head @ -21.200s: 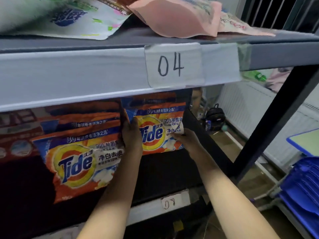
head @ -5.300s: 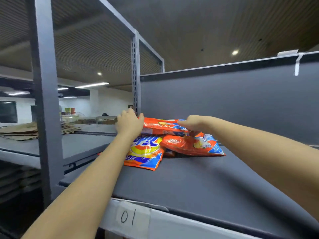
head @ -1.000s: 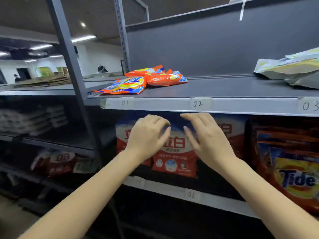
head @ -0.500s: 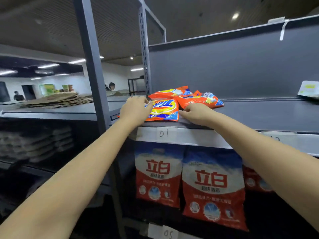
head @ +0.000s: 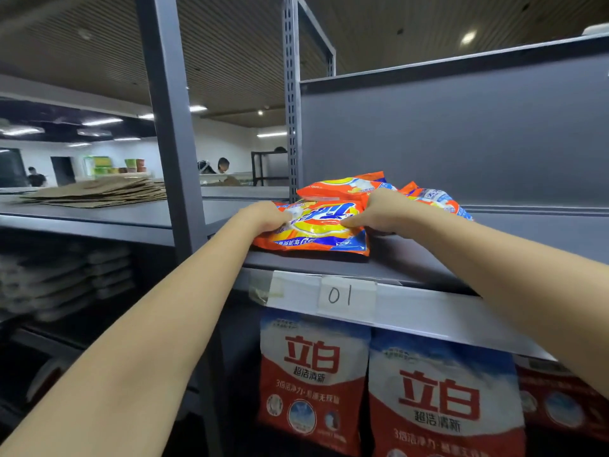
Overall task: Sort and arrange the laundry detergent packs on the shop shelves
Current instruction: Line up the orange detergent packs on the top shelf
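Note:
An orange Tide pack point(head: 316, 230) lies flat near the front of the top shelf point(head: 428, 258), above the label 01 point(head: 341, 295). My left hand point(head: 265, 217) grips its left edge and my right hand point(head: 384, 212) grips its right edge. Behind it lie two more orange Tide packs, one point(head: 342, 188) in the middle and one point(head: 435, 199) to the right, partly hidden by my right hand.
Red and white detergent bags point(head: 313, 384) stand upright on the shelf below. A grey upright post point(head: 171, 133) stands left of my arms, a slotted post point(head: 291, 103) behind the packs. Flattened cardboard point(head: 95, 191) lies on the neighbouring shelf. People stand far off.
Both hands rose from the red bags below to the top shelf and closed on the front Tide pack, which has slid a little toward the shelf's front edge.

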